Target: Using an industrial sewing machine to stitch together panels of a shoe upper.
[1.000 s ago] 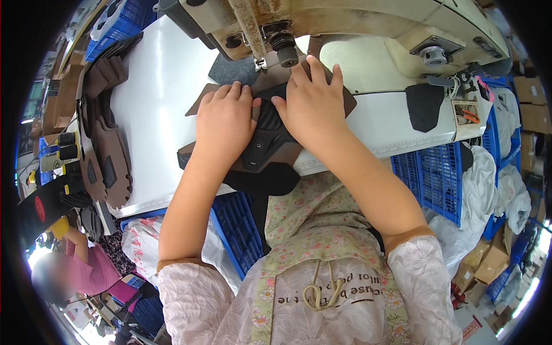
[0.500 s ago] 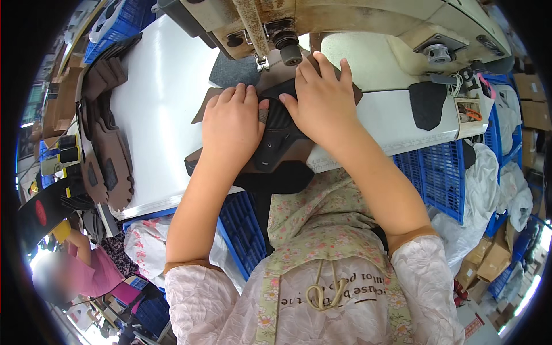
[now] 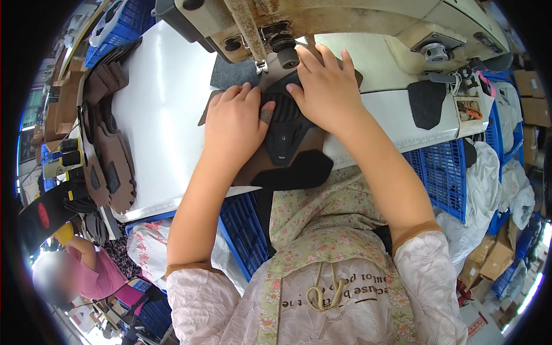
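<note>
A brown flat panel (image 3: 249, 171) with a ribbed black moulded piece (image 3: 282, 144) on top lies on the white sewing table, its far part under the machine head. At its near end a black pad (image 3: 305, 171) hangs over the table edge. My left hand (image 3: 236, 122) rests flat on the panel's left side, thumb apart and wearing a dark band. My right hand (image 3: 330, 95) lies on the far right part, fingers spread, beside the machine's round dark knob (image 3: 288, 57). The presser foot (image 3: 261, 65) stands just beyond my left fingertips. A dark grey piece (image 3: 233, 73) lies left of it.
The sewing machine (image 3: 356, 17) spans the far side. Stacked brown panels (image 3: 118, 178) hang along the table's left edge. A black cut piece (image 3: 426, 103) lies at the right, near a small tray (image 3: 470, 109). Blue crates (image 3: 440, 178) stand below. A person in pink (image 3: 103, 273) sits at lower left.
The panel has turned under my hands, its near end swinging to the right. My left hand has shifted slightly right and my right hand has moved a little with it.
</note>
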`<state>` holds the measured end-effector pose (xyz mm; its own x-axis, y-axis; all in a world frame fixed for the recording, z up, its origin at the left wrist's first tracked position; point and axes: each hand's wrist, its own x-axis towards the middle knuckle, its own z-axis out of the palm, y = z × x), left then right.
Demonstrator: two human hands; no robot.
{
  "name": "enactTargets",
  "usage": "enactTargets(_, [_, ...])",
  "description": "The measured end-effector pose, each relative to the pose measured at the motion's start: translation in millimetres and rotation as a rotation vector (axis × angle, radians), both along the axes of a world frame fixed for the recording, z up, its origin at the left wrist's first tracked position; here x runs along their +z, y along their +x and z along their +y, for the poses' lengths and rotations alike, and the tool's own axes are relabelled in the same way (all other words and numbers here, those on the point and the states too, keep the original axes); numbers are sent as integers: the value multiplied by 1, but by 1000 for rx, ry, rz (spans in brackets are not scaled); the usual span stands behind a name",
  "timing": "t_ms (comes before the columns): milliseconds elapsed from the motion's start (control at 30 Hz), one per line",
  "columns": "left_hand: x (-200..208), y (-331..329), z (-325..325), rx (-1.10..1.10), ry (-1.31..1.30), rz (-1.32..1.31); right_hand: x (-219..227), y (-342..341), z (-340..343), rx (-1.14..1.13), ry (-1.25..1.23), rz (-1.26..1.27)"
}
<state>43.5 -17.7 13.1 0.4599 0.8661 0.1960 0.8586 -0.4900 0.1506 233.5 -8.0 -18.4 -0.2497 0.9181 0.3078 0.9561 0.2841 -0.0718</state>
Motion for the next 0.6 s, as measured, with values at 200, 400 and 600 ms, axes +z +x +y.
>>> enactTargets(200, [-3, 4, 6, 19, 9, 25, -10, 4, 15, 39, 148, 25])
enactTargets(400, [-3, 8, 10, 40, 17, 7, -11, 6, 26, 41, 146, 12])
enactTargets(600, [-6, 3, 16, 22, 29, -40, -7, 3, 26, -6, 81, -30])
